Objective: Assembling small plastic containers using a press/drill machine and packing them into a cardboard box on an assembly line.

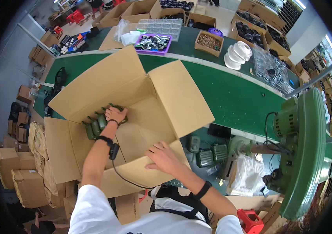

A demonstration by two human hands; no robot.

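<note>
White fabric short sleeves (95, 210) sit at the near side of a large, open brown cardboard box (181, 97). Against the box's far-left wall, the left hand (116, 114) curls over one end of a row of dark-green rounded devices with stubby antennas (95, 126); whether it grips cannot be told. Fingers loosely spread, the right hand (162, 157) rests at the box's near flap (134, 177).

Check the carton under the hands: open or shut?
Open: the carton has its flaps spread outward, its bottom shows, and the left hand is inside, at green devices.
</note>
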